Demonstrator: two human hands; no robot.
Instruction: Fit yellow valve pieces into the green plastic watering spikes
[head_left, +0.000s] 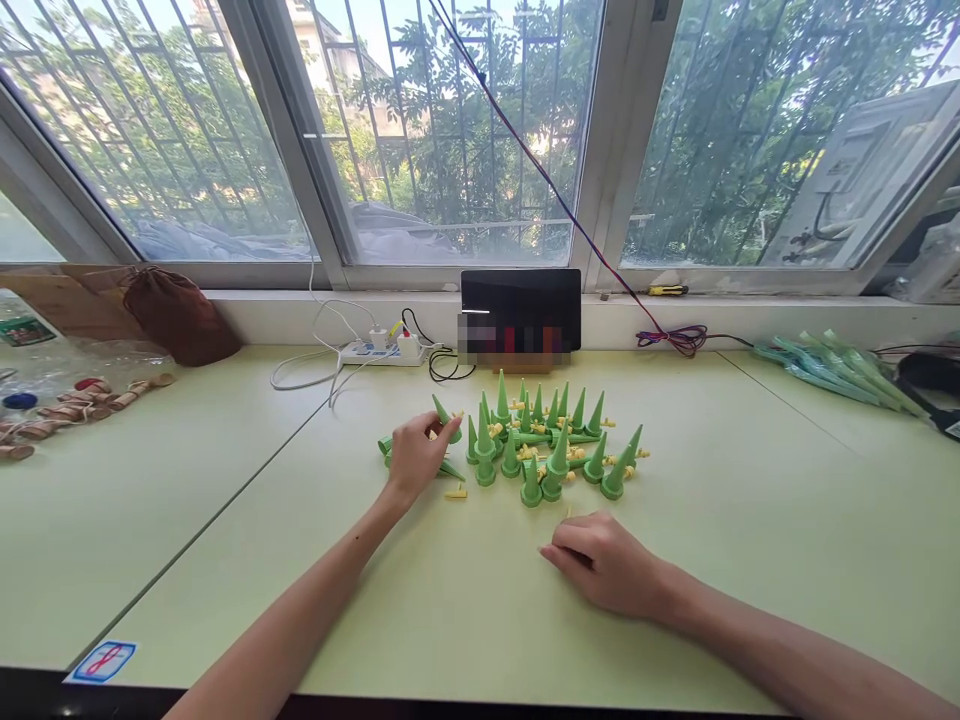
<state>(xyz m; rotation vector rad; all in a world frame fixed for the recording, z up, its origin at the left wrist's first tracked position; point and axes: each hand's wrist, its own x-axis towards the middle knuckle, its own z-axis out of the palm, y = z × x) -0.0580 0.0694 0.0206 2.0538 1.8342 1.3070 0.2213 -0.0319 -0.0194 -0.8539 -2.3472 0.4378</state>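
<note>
My left hand (420, 452) is closed around a green plastic watering spike (445, 416), its narrow tip pointing up past the fingers. More green spikes lie beneath and beside that hand. To its right, a cluster of green spikes (557, 462) fills the middle of the table, many upright and some on their sides, with small yellow valves (527, 454) among them. One loose yellow valve (455, 493) lies in front of the cluster. Nearer to me, my right hand (611, 565) rests on the table with curled fingers. A yellow tip shows just behind it; whether it is held is hidden.
A dark tablet (521, 312) stands at the back by a power strip (382, 350) with cables. At left are a brown pouch (180, 315) and wooden pieces on cord (90, 408). Greenish plastic bags (840, 370) lie at right. A yellow cutter (667, 290) is on the sill.
</note>
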